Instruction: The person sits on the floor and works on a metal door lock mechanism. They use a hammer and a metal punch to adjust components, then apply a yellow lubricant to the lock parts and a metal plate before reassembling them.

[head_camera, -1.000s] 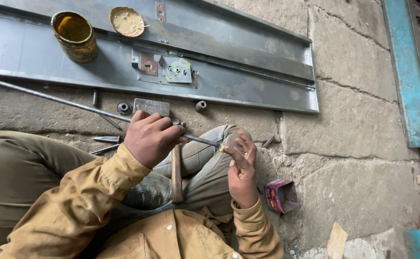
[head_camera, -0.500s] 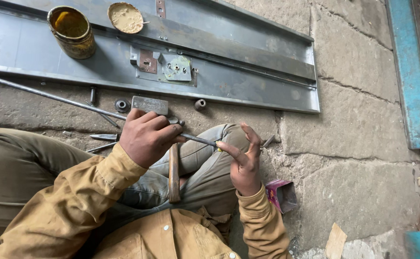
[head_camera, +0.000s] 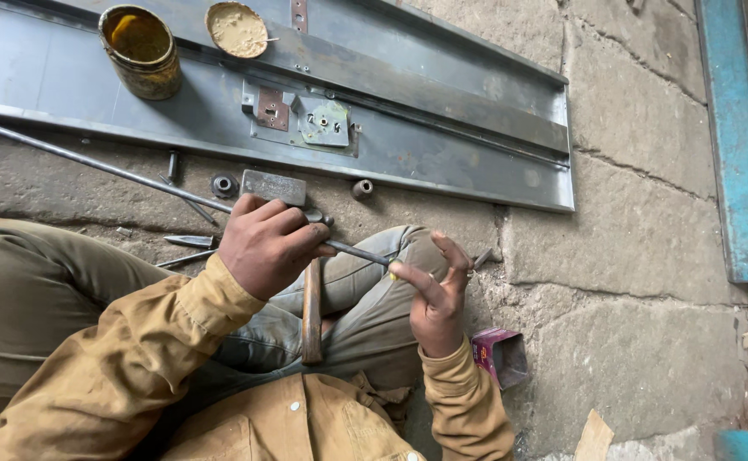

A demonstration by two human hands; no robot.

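Gripping a long steel rod (head_camera: pixel 135 177) in the closed left hand (head_camera: pixel 263 243), right hand (head_camera: pixel 435 286) fingertips pinching its tip — perhaps greased, hammer (head_camera: pixel 310 299) across the lap, paint tin (head_camera: pixel 142 51) and metal panel (head_camera: pixel 442 137) beyond.

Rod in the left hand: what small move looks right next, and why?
Probably slide the right hand along the rod's end to spread the yellow smear. The left hand grips the long thin rod mid-length, the right fingertips pinch its near end, and yellow shows there, like the open tin's contents.
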